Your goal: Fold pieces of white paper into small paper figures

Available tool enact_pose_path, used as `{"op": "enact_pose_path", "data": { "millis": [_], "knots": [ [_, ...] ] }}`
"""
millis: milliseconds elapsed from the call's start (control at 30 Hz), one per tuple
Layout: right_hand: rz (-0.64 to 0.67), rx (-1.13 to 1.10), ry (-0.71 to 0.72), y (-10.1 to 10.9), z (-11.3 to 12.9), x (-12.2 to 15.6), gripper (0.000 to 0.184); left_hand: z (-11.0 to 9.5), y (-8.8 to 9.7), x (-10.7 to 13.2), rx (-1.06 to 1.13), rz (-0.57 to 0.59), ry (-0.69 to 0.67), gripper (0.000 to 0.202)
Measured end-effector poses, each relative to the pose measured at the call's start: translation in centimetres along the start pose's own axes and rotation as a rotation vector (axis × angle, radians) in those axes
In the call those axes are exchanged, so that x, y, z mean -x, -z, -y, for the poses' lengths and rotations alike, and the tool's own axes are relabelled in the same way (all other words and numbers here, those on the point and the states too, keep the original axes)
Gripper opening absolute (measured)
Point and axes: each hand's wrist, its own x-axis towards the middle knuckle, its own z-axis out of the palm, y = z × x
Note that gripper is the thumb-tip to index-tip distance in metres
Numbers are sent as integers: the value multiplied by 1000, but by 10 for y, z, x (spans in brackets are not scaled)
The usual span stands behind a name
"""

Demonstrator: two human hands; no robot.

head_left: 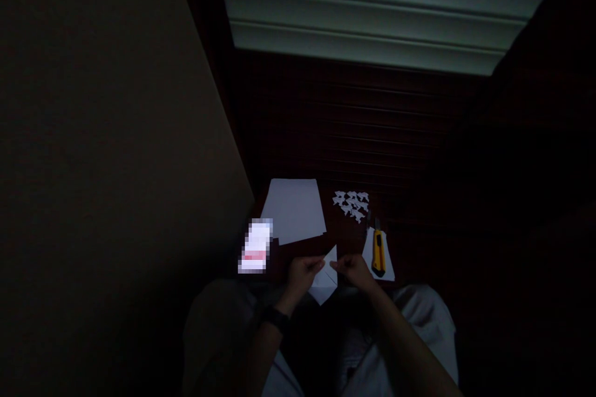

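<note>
Between my hands, above my lap at the near edge of a dark table, is a folded sheet of white paper (323,293) with creases and a pointed top. My left hand (302,274) pinches its left side between thumb and fingers; a dark band circles that wrist. On the other side, my right hand (354,269) grips the paper's right edge near the tip. Just right of that hand lies a yellow utility knife (379,254) on small white sheets (390,272). Beyond the hands sits a cluster of several small folded paper figures (351,203).
A stack of white paper (294,208) lies at the table's back left. Overlapping its left side is a bright, pixelated rectangle (255,247). A plain wall (116,105) rises on the left, and pale horizontal slats (372,18) stand ahead. The room is dim.
</note>
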Motion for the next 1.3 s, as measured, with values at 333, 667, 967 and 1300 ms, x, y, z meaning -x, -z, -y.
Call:
{"op": "enact_pose_path", "data": {
  "millis": [333,667,967,1300],
  "knots": [
    [47,60,27,0,-4,1,39,1,-1,-2,41,-72,25,29],
    [42,124,34,-3,-10,1,37,-2,-1,-1,133,-121,43,33],
    [42,162,60,-2,-7,4,35,-4,1,-1,182,-165,60,34],
    [61,155,29,3,2,6,31,-21,5,2,183,36,169,39]
  ]
}}
